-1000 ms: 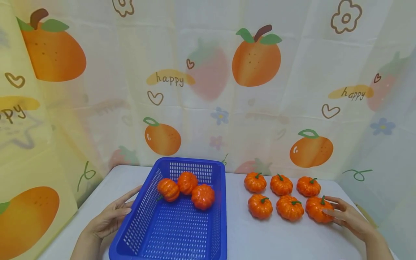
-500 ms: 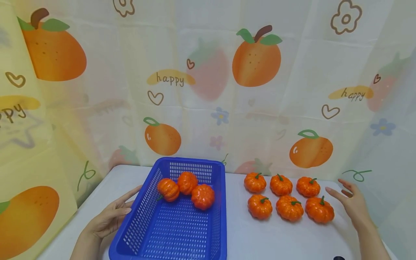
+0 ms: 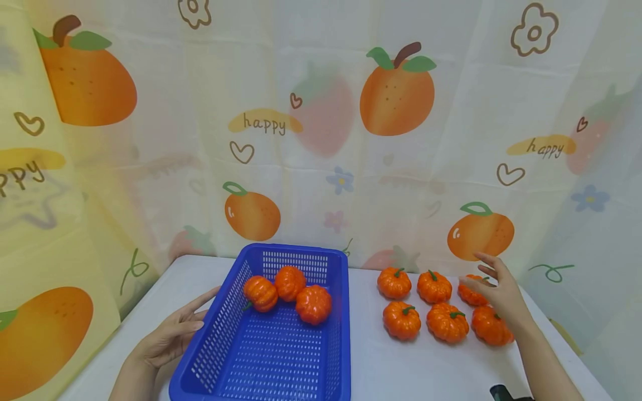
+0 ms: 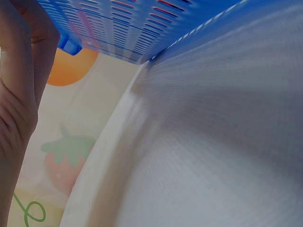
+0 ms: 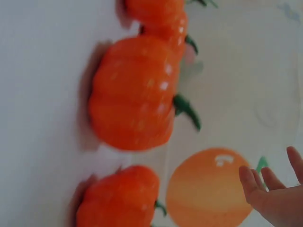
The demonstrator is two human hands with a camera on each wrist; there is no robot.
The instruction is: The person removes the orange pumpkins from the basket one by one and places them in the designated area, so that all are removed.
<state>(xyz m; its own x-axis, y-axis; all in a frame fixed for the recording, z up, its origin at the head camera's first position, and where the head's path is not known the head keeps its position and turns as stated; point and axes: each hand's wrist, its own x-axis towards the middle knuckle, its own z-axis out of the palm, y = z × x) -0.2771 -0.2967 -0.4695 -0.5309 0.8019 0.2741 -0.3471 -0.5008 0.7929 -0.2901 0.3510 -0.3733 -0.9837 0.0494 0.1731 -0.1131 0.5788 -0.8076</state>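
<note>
In the head view, my left hand (image 3: 168, 337) is at the left side of a blue plastic basket (image 3: 276, 362), fingers extended along its outer wall. The left wrist view shows that hand (image 4: 21, 80) beside the perforated wall (image 4: 118, 28). Three small orange pumpkins lie together in the basket's far part, one of them (image 3: 313, 304) to the right. My right hand (image 3: 504, 295), fingers spread and holding nothing, hovers over the right end of two rows of pumpkins on the table. It partly covers the back-right pumpkin (image 3: 468, 294) and the front-right pumpkin (image 3: 491, 328).
The other pumpkins in the rows include a front-middle one (image 3: 447, 323) and a back-left one (image 3: 393, 283). A dark object (image 3: 501, 392) shows at the bottom edge near my right forearm. A fruit-printed curtain (image 3: 321, 211) hangs behind the white table (image 3: 396, 373).
My right hand has left the front-right pumpkin, lifted away to the right, then swung back left above the rows. My left hand and the basket have stayed in place.
</note>
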